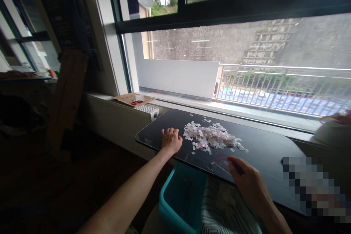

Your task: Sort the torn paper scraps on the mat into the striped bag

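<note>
A loose heap of small white paper pieces (214, 136), some with pinkish marks, lies on the dark tabletop (263, 153). Just left of the heap, my left hand (172, 140) rests on the table near its front edge, knuckles up and fingers curled under. What those fingers cover, if anything, is hidden. My right hand (245, 173) is over the front edge, right of the heap, with thumb and fingers drawn together. Beside its fingertips are thin reddish curved lines (221, 159) and a pale thin line; I cannot tell what they belong to.
Below the front edge stands a teal plastic bin (170, 193), next to patterned fabric (227, 204). Red-handled scissors (137, 102) lie on brown paper (123, 98) on the sill, above a radiator (123, 124). A blurred-out object (312, 186) is at the table's right.
</note>
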{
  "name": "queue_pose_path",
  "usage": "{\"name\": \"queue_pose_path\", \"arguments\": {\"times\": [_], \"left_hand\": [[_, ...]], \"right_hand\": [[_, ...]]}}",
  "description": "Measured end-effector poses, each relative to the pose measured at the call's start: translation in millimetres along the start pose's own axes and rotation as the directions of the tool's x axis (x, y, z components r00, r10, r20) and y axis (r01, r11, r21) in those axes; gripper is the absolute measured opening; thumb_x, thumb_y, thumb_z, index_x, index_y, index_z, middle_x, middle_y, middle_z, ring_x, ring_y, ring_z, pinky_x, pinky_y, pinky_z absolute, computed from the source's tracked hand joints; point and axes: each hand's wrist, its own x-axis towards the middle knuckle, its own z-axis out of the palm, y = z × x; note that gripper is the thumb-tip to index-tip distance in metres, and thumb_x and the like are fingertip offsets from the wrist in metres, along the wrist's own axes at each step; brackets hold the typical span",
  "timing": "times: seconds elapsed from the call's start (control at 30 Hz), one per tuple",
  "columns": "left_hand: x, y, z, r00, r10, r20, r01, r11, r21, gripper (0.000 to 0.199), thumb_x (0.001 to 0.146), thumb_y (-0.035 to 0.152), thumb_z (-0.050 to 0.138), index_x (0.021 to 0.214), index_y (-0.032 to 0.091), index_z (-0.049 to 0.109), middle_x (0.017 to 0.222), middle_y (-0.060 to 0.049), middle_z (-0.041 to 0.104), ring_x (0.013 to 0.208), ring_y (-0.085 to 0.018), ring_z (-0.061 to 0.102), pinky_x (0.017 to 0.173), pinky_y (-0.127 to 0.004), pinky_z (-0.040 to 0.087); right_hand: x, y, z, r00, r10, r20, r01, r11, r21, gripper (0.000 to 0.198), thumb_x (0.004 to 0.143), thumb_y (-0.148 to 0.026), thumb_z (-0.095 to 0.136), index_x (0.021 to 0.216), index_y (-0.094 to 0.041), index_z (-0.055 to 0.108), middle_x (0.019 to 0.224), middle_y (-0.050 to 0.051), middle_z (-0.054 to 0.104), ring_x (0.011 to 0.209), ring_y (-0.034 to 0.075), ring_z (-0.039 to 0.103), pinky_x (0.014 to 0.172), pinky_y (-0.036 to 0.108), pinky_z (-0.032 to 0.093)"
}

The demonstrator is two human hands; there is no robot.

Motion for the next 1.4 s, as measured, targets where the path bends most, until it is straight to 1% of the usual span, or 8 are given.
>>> {"name": "queue_pose_path", "arguments": {"times": [0.13,0.33,0.6,0.77,0.9,1.03,1.27,1.4], "left_hand": [[0.1,0.0,0.0,1.0,-0.005,0.003,0.005,1.0,0.003,0.022,0.082,0.026,0.044,0.096,0.02,0.06,0.099,-0.01,0.062,0.099,-0.027,0.054,0.099,-0.052,0.03],[1.3,-1.6,3.0,1.0,0.014,-0.014,-0.013,1.0,0.027,0.024,0.082,0.026,0.044,0.097,0.019,0.061,0.099,-0.011,0.062,0.099,-0.027,0.053,0.098,-0.051,0.03],[2.2,-3.5,3.5,0.999,0.029,-0.029,-0.027,0.998,0.05,0.025,0.082,0.026,0.044,0.097,0.018,0.061,0.098,-0.011,0.063,0.097,-0.028,0.054,0.096,-0.052,0.032],[3.0,-2.7,2.2,1.0,0.029,-0.007,-0.029,0.999,0.04,0.025,0.082,0.027,0.043,0.098,0.018,0.061,0.099,-0.011,0.063,0.097,-0.027,0.055,0.096,-0.051,0.032],[2.7,-2.7,2.5,0.999,0.031,-0.012,-0.03,0.998,0.048,0.026,0.082,0.026,0.044,0.098,0.018,0.061,0.099,-0.011,0.063,0.098,-0.028,0.055,0.095,-0.052,0.032],[2.7,-2.9,2.7,0.999,0.031,-0.018,-0.03,0.999,0.042,0.026,0.082,0.026,0.043,0.099,0.018,0.062,0.099,-0.011,0.063,0.098,-0.028,0.055,0.095,-0.051,0.033],[2.4,-1.9,1.6,0.999,0.029,-0.018,-0.028,0.998,0.057,0.024,0.081,0.026,0.044,0.096,0.018,0.062,0.098,-0.011,0.063,0.098,-0.028,0.055,0.094,-0.049,0.033],[2.5,-1.5,1.4,1.0,0.027,-0.013,-0.026,0.998,0.053,0.023,0.081,0.026,0.044,0.094,0.019,0.062,0.098,-0.011,0.063,0.097,-0.028,0.055,0.094,-0.049,0.033]], "right_hand": [[-1.4,-1.4,-5.6,0.997,0.06,0.043,-0.06,0.998,-0.003,0.033,0.081,-0.039,0.049,0.099,-0.022,0.071,0.089,0.005,0.075,0.078,0.022,0.07,0.067,0.029,0.051],[-9.4,12.4,-30.3,0.98,0.166,0.108,-0.162,0.986,-0.046,0.038,0.079,-0.041,0.049,0.101,-0.019,0.071,0.081,0.005,0.075,0.073,0.023,0.069,0.067,0.031,0.05],[-6.2,27.9,-31.5,0.971,0.178,0.16,-0.213,0.948,0.235,0.043,0.077,-0.043,0.052,0.102,-0.012,0.07,0.083,0.008,0.074,0.073,0.021,0.067,0.065,0.028,0.051],[-7.0,26.2,-32.0,0.969,0.166,0.183,-0.211,0.941,0.263,0.039,0.075,-0.04,0.055,0.096,-0.011,0.072,0.079,0.007,0.073,0.069,0.02,0.065,0.062,0.027,0.05],[-15.1,20.7,-39.7,0.949,0.127,0.288,-0.21,0.938,0.277,0.037,0.075,-0.038,0.055,0.095,-0.012,0.072,0.077,0.006,0.073,0.066,0.018,0.065,0.058,0.024,0.049],[-25.5,26.8,-39.6,0.932,0.116,0.344,-0.2,0.955,0.219,0.034,0.078,-0.036,0.054,0.097,-0.014,0.072,0.08,0.006,0.074,0.07,0.019,0.066,0.062,0.024,0.05],[-45.1,37.8,-39.0,0.945,0.043,0.324,-0.052,0.998,0.018,0.03,0.084,-0.036,0.049,0.1,-0.023,0.072,0.095,0.004,0.074,0.082,0.019,0.068,0.072,0.024,0.051],[-55.4,40.8,-44.5,0.954,0.064,0.293,-0.041,0.996,-0.082,0.031,0.085,-0.037,0.048,0.102,-0.025,0.071,0.1,0.003,0.073,0.089,0.02,0.068,0.079,0.025,0.051]]}}
